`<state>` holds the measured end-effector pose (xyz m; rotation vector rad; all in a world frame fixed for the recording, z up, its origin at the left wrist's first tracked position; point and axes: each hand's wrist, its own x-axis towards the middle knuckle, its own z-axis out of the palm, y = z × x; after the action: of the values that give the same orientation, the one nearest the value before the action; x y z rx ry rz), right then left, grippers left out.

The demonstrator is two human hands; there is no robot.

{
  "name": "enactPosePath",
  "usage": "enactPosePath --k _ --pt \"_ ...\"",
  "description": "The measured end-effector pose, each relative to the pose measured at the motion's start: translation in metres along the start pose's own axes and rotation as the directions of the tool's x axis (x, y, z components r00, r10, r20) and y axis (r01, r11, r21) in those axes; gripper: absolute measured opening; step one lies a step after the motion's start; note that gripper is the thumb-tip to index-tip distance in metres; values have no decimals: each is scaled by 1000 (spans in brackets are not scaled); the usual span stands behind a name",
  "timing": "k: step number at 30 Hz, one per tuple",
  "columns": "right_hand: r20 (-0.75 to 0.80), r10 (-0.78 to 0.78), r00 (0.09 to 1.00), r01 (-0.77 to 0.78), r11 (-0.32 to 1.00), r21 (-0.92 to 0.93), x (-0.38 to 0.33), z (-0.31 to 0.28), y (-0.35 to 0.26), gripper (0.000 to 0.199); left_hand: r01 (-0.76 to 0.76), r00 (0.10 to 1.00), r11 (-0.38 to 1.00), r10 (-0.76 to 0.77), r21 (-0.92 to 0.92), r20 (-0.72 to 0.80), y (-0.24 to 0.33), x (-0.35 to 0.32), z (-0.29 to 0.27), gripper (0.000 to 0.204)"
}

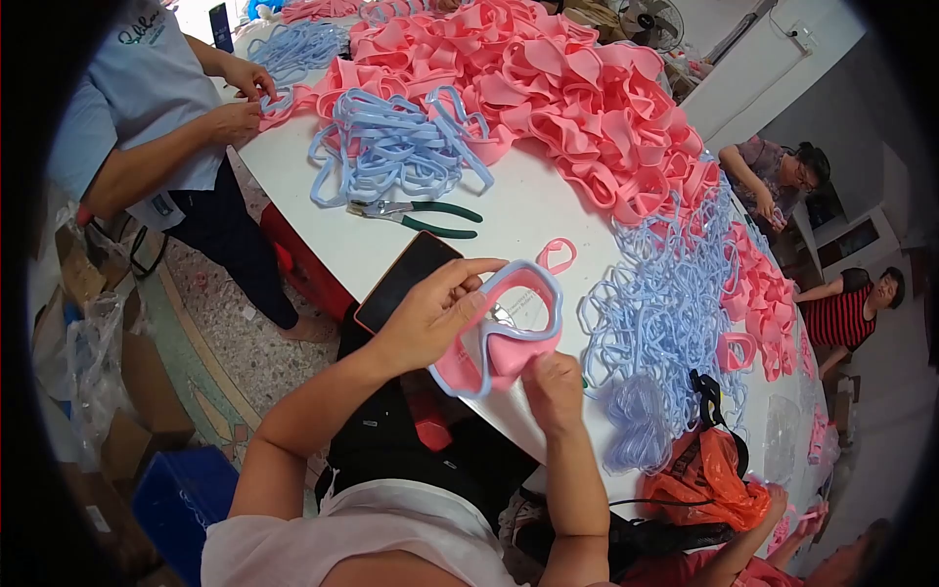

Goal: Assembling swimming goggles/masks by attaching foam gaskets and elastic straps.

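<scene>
white surface [533,210] heaped with pink skirts [577,93] and blue frames [655,313], i see green pliers [421,216] beside them, pink mask [499,333] over the near edge, left hand [430,318] clamped on its rim, right hand [553,386] pinching its lower edge
</scene>
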<state>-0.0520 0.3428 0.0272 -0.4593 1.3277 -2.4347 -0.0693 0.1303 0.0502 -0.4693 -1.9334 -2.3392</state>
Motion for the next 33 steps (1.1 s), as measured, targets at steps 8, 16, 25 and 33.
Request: enactPosePath --k 8,16,25,33 --pt "-90 -17 996 -44 775 -631 23 7 -56 35 -471 882 577 277 667 382 29 21 -14 43" --pt "-144 -144 979 33 810 -586 14 8 -39 27 -437 796 347 578 829 178 29 16 9 32" --pt "-168 -517 840 272 667 -693 14 22 -9 27 -206 855 521 507 829 -106 2 -9 41 35" --pt "-6 -622 783 378 483 -790 13 31 2 31 -158 835 569 513 807 -198 -3 -4 38 22"
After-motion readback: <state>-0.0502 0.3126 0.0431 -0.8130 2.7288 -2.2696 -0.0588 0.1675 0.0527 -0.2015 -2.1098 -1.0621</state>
